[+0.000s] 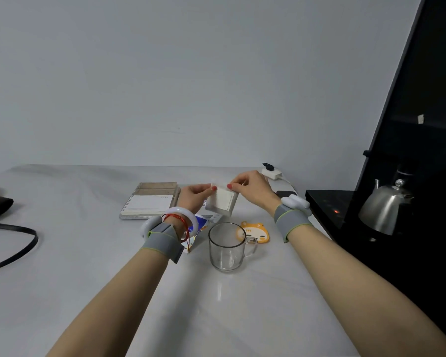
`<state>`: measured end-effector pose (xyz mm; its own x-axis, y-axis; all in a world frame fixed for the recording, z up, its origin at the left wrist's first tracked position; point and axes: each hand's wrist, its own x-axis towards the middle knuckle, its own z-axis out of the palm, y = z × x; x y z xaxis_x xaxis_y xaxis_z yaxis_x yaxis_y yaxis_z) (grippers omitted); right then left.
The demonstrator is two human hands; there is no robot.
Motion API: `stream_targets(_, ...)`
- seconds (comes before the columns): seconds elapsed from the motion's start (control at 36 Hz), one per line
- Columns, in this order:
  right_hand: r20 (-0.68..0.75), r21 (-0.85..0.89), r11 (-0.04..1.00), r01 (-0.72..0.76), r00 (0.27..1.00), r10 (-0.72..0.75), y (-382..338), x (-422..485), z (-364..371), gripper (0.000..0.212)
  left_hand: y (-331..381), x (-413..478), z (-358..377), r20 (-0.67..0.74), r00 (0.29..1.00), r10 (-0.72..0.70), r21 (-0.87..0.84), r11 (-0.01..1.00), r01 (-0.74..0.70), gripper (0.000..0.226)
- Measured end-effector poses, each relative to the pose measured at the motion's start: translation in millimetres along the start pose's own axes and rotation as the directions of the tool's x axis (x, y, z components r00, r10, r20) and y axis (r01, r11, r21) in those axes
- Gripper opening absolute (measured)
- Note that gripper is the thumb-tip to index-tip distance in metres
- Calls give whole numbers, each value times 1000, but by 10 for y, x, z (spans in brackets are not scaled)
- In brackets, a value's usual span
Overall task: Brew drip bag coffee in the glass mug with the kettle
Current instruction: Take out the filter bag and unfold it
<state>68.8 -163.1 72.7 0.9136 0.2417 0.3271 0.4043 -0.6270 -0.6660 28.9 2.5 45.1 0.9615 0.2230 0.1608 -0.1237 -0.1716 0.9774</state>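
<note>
Both hands hold a white drip bag (223, 200) in the air above the table, behind the glass mug. My left hand (195, 195) pinches its top left corner; my right hand (251, 188) pinches its top right edge. The clear glass mug (225, 247) stands upright below the bag, with its handle to the right and nothing visible inside. A steel kettle (385, 206) sits on the black stand (325, 202) at the right. A torn blue and white wrapper (200, 225) lies by my left wrist.
A spiral notebook (150, 199) lies behind my left hand. An orange cartoon coaster (255, 231) rests to the right of the mug. A white plug with its cable (272, 173) lies at the back. A dark bag and strap (0, 220) occupy the left edge.
</note>
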Motion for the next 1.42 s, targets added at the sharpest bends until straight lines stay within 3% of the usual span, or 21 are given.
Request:
stream_targets(0.11,33,-60,998,25,999,-23,-7,20,-37,10,44,1,-4,42,995,93,56,994,-96,36)
stream_targets(0.22,24,-71,994,89,996,-87,-96,33,-51,9,36,34,-7,87,985,150,171,972,-163,12)
stream_targets(0.42,-42,181,983,-4,999,12,-21,120,-103,16,113,29,19,-26,997,73,13,997,-73,30)
stream_targets(0.64,-15,213,976,-50,998,54,72,86,37,14,25,61,15,-40,999,23,-29,999,-24,29)
stream_targets(0.78,-157,226,973,-40,985,76,70,68,51,24,36,74,-37,-54,999,6,-30,1000,-8,33)
stream_targets(0.83,-117,202,979,-11,993,35,96,45,51,24,37,77,-28,-56,998,20,-22,1000,-22,33)
stream_targets(0.92,9,167,986,2,1000,-4,171,16,62,6,26,80,-1,-58,997,51,2,999,-51,31)
stream_targets(0.97,81,159,987,-16,997,3,196,11,90,18,24,81,13,-63,995,73,12,997,-73,30)
stream_targets(1.11,-69,188,982,-17,997,30,212,12,146,12,1,78,1,-56,996,68,41,997,-65,32)
stream_targets(1.14,-44,194,981,-1,999,10,250,14,155,5,-13,77,6,-51,997,59,42,998,-57,33)
stream_targets(1.22,37,176,984,-7,999,0,219,-5,158,18,-18,92,0,-54,997,56,34,998,-55,33)
stream_targets(1.31,-61,205,979,-18,998,31,186,-9,139,23,-30,97,-12,-61,996,58,44,998,-55,32)
stream_targets(1.39,12,255,966,-41,999,39,212,-38,123,13,-44,95,-7,-54,997,59,48,997,-56,33)
stream_targets(1.42,73,232,972,-37,997,20,245,-22,118,34,-48,96,0,-51,997,59,52,997,-56,33)
